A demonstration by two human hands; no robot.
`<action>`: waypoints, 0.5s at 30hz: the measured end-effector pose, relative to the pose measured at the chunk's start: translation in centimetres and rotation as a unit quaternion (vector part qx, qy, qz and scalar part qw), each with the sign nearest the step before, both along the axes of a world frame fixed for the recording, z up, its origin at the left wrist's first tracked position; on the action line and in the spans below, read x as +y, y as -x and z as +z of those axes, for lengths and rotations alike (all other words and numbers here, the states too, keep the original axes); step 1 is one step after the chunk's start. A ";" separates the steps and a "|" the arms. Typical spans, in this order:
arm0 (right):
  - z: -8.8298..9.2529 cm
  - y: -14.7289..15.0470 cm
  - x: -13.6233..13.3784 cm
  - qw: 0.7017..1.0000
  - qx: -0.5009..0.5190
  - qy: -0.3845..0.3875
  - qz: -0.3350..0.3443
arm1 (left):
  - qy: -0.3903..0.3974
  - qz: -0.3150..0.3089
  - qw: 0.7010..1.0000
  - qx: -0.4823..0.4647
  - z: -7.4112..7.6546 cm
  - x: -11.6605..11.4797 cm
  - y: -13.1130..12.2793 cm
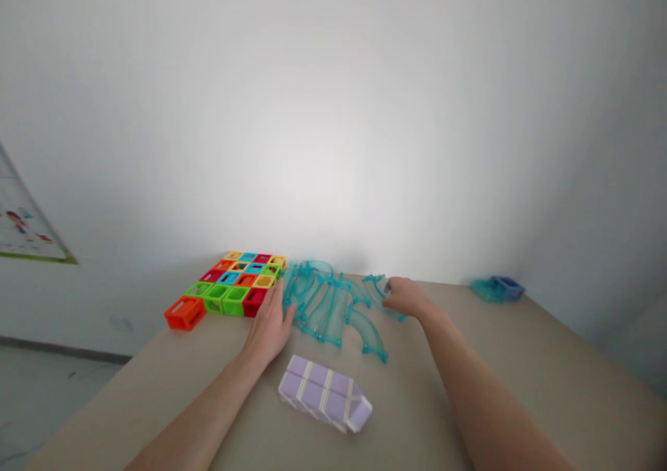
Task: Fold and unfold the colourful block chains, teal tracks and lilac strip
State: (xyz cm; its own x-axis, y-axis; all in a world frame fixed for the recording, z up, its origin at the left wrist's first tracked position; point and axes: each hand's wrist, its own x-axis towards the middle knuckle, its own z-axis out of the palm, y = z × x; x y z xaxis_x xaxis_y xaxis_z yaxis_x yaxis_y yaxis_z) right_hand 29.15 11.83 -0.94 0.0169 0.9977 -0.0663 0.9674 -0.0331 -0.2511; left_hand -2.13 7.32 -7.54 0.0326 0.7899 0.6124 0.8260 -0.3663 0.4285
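My left hand [268,324] lies with fingers stretched out along the right side of a grid of colourful hollow cube blocks [234,300], its thumb pointing at the teal pieces. Translucent teal curved and straight track pieces [333,311] spread over the table just right of it. Farther right, my right hand [409,297] has its fingers closed at a curved teal track piece [374,290]; the fingertips are partly hidden. Between my forearms rests a lilac block shape with white stripes [326,393].
An orange cube block [185,312] sticks out at the grid's near left corner. At the table's [458,339] far right stand a blue container [507,288] and a teal piece [486,290] beside it. A white wall [333,124] closes off the back.
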 end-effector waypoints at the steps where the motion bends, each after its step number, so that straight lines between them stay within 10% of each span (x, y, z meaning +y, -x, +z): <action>1: -0.1 0.2 0.1 1.000 0.007 -0.006 -0.011 | -0.003 -0.004 1.000 -0.002 -0.1 0.0 0.0; 7: 1.9 1.7 -0.3 0.991 0.117 -0.050 -0.030 | -0.013 -0.031 0.999 0.000 0.9 -1.0 -0.4; 15: 2.8 10.0 -3.7 0.935 0.317 -0.036 0.153 | -0.089 -0.099 0.991 0.011 2.9 -2.5 -1.0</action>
State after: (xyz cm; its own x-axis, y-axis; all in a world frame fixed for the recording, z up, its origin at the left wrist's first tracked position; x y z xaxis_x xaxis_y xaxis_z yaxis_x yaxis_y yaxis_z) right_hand 19.20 8.13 1.89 -0.2897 0.9518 0.1010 0.5853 0.2597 -0.7681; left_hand -1.13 4.87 -4.65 0.1913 0.6456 0.7394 0.7386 -0.5908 0.3248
